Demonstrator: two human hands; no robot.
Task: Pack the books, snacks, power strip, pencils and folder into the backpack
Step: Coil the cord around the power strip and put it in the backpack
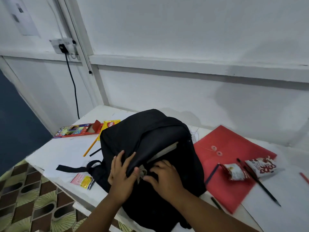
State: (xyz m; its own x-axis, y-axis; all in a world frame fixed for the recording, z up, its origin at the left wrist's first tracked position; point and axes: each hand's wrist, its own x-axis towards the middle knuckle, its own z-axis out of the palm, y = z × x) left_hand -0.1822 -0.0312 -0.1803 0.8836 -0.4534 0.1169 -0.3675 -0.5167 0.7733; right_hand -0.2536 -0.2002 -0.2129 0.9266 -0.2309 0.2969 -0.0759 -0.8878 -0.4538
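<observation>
A black backpack lies on the white table, its zip partly open with the pale edge of a book showing inside. My left hand holds the flap's edge, thumb under the fabric. My right hand pinches the grey zipper pull. A red folder lies to the right with two red-and-white snack packs and a black pencil on it. A coloured pencil box, a yellow snack pack and a yellow pencil lie to the left.
A small pink-and-yellow packet lies near the table's front edge beside a backpack strap. A red pencil is at the far right. A black cable hangs from a wall socket. Patterned floor shows below left.
</observation>
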